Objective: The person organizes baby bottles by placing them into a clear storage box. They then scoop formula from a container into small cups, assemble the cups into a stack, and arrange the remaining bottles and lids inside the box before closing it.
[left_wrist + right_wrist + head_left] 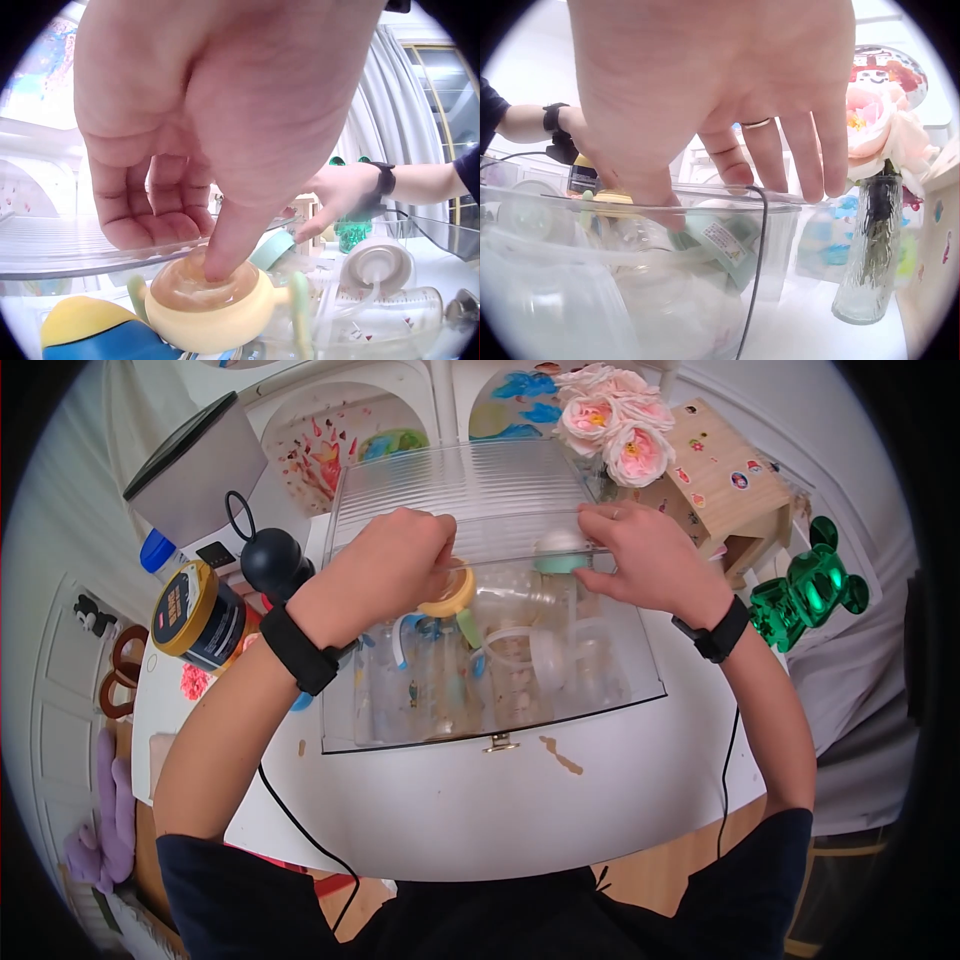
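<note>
A clear plastic box (345, 710) holds several baby bottles. Its ribbed clear lid (480, 470) covers the back part. My left hand (385, 565) holds the lid's edge, fingers curled over the top and thumb lower. Just beneath that thumb is a yellow bottle cap (217, 326) with green handles and a clear dome. On the other side my right hand (645, 555) holds the same edge, its fingers beyond it and its thumb beside a mint-green bottle collar (731, 247). A white bottle cap with a straw (375, 266) lies in the box.
Pink roses in a glass vase (866, 262) and a stickered wooden box (720, 465) stand back right, near a shiny green bear figure (810, 590). A black-and-gold tub (205, 620) and a dark round bottle (272, 560) are left. A brass latch (500, 742) is at the box's front.
</note>
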{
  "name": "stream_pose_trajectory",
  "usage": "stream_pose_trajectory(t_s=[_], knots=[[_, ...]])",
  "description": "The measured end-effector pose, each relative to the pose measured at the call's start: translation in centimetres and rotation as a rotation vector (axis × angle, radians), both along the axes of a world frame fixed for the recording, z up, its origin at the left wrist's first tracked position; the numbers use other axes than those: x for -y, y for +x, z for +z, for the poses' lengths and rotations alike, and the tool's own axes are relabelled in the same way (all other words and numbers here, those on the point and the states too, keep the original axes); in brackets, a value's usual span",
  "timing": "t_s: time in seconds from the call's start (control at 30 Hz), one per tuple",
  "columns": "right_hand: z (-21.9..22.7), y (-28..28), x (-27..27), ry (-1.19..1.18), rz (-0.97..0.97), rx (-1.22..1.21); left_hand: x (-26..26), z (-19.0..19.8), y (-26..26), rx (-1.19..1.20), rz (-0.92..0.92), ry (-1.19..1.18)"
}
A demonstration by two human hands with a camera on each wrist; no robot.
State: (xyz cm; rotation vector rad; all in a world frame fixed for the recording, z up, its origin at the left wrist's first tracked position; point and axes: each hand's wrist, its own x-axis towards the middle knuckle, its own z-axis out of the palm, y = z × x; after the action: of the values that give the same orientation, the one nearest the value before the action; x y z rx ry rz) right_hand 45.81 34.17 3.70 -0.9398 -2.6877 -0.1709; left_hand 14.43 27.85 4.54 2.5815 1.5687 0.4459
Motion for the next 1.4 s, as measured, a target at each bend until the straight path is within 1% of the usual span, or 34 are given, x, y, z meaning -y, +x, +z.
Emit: stream_pose_trajectory(t_s=[0.1, 0.17, 0.2, 0.27, 0.4, 0.47, 0.5, 0.57, 0.67, 0.77, 0.87, 0.9, 0.97, 1.0, 1.07, 1.13, 1.23, 1.33, 1.4], knots=[[-0.4, -0.2, -0.7, 0.086, 0.035, 0.021, -0.1, -0.5, -0.1, -0.035, -0.031, 0.087], [0.4, -0.8, -0.4, 0.058, -0.009, 0.1, 0.1, -0.9, -0.1, -0.039, -0.038, 0.137], [0.6, -1.1, -0.2, 0.041, -0.026, 0.14, 0.3, -0.9, 0.0, -0.055, -0.039, 0.117], [0.3, -1.4, -0.5, 0.066, -0.016, 0.145, 0.5, 0.1, 0.2, -0.09, -0.047, 0.09], [0.4, -1.7, -0.4, 0.083, -0.048, 0.133, 0.8, 0.7, -0.2, -0.037, -0.027, 0.033], [0.3, -1.6, -0.6, 0.194, 0.01, 0.143, 1.3, 0.5, -0.6, -0.011, -0.02, 0.025], [0.2, -1.6, -0.7, 0.246, 0.039, 0.146, 1.6, 0.4, -0.7, 0.006, -0.028, 0.059], [0.2, -2.4, -0.6, 0.259, 0.102, 0.091, 2.2, 0.1, -0.8, 0.04, -0.046, 0.127], [0.4, -4.5, -0.1, 0.249, 0.188, 0.032, 3.8, 1.0, -1.1, -0.014, -0.034, 0.119], [0.4, -6.7, -0.4, 0.232, 0.249, 0.029, 5.2, 0.8, -1.9, -0.097, -0.035, 0.186], [0.1, -8.8, -0.5, 0.198, 0.319, 0.011, 6.3, 0.9, -1.6, -0.239, 0.005, 0.2], [0.3, -9.4, -0.4, 0.183, 0.345, 0.001, 6.4, 0.7, -1.7, -0.217, 0.0, 0.197], [1.1, -10.1, 0.9, 0.04, 0.31, 0.134, 6.6, 0.0, -2.0, -0.169, -0.009, 0.188], [1.4, -10.4, 1.5, -0.031, 0.291, 0.201, 6.7, 0.2, -2.0, -0.167, 0.017, 0.133], [1.0, -10.0, 1.5, -0.049, 0.341, 0.106, 7.0, 0.6, -2.2, -0.158, 0.071, 0.022], [0.7, -9.6, 1.0, -0.07, 0.404, 0.042, 6.8, 0.1, -2.6, -0.126, 0.049, 0.037], [0.5, -9.0, 1.2, 0.009, 0.401, 0.069, 6.7, 0.0, -2.9, -0.128, 0.033, 0.022], [-0.1, -8.7, 0.9, 0.08, 0.444, 0.11, 6.8, 0.2, -2.9, -0.148, 0.036, -0.015], [0.4, -8.8, 1.5, 0.08, 0.44, 0.132, 7.0, 0.5, -2.7, -0.166, 0.046, -0.052]])
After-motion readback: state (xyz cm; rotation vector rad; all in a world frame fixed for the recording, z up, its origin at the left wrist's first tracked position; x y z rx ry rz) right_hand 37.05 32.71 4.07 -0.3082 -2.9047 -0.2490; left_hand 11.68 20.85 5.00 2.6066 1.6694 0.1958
